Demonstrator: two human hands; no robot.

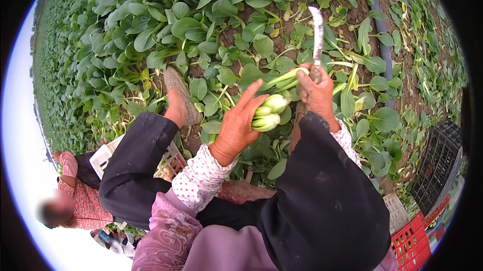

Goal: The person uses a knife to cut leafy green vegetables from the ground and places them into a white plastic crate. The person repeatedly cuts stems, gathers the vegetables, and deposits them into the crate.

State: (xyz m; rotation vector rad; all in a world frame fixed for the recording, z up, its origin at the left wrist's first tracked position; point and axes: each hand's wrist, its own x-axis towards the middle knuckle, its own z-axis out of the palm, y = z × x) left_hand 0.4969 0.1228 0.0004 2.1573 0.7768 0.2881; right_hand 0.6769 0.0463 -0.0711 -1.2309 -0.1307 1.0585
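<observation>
Several pale-based bok choy heads (268,112) are bunched in my left hand (238,120), their cut ends facing me. My right hand (317,92) grips the handle of a curved harvesting knife (317,31), whose blade points away from me. Between that thumb and fingers is also the pale end of a leafy stalk (285,76). This stalk reaches across toward my left hand. Below both hands lie loose green leaves (277,169) on the soil, between my legs.
Growing bok choy plants (113,44) fill the left and far side. A grey irrigation hose (383,44) runs along the right. A white crate (109,154) stands beside my left leg, near another person (88,203). Black (437,165) and red crates (411,242) are at lower right.
</observation>
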